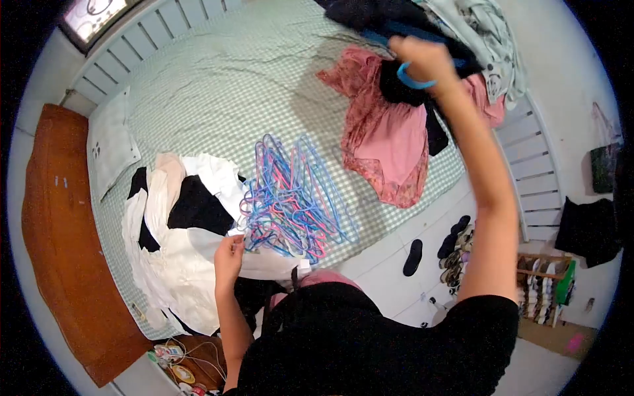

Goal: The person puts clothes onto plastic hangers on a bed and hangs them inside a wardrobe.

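Note:
My right hand [426,58] is stretched toward the far right of the bed and somewhat blurred. Its fingers are closed on a blue clothes hanger [413,80], whose curved hook shows below the fist. Dark clothing [389,16] lies against and beyond that hand, blurred too. Low on the left, my left hand [228,259] has its fingertips pinched together beside white clothes [181,261]; what is between them, if anything, is too small to tell. Just right of it lies a tangled heap of blue and pink hangers [290,198].
A pink flowered garment [389,142] lies on the checked bedsheet [218,79], near pale green clothing [489,39]. A pillow [115,142] rests by the wooden headboard [72,244]. Slippers [413,257] and a shoe rack [545,287] stand on the floor at right.

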Tool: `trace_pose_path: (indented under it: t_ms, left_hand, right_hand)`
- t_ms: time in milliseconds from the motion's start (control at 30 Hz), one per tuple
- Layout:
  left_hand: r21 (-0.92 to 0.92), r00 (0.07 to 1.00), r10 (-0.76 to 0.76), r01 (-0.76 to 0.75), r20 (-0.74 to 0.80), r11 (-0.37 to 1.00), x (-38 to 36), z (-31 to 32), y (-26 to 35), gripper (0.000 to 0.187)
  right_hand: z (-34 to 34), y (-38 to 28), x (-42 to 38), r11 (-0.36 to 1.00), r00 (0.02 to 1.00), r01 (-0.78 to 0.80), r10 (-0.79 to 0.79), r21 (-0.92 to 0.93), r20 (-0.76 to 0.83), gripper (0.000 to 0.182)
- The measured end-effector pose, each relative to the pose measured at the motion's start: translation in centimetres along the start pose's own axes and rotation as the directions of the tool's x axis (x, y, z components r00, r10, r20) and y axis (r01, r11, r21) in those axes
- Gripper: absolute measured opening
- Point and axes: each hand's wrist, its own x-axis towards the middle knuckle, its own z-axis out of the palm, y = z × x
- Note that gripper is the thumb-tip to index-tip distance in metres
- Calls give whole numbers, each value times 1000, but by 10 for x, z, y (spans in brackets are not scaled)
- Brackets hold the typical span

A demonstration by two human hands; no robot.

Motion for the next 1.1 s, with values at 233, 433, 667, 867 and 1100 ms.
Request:
trace_pose_path:
  t_ms: [233,433,667,867,1100]
  left_hand:
    - [178,988,-47,20,149,984,-13,33,-10,22]
    - [266,945,-165,88,283,960,-24,55,-11,25]
    - [361,903,-192,46,383,932,-19,77,-4,26]
    - [360,896,-197,45,398,932,-15,82,2,26]
    - [367,898,-216,67,383,928,-22,80,-14,27]
  right_hand:
    - [193,-149,-229,770,709,-584,328,258,624,18]
    - [218,-249,-329,699,481,-705,348,118,805,34]
    - [210,-321,-367,673,305,-729,485,-127,820,45]
    - [178,-374,-361,586,361,-809,556,-45,749,28]
    - [169,-464,-297,285,409,-906,400,313,820,31]
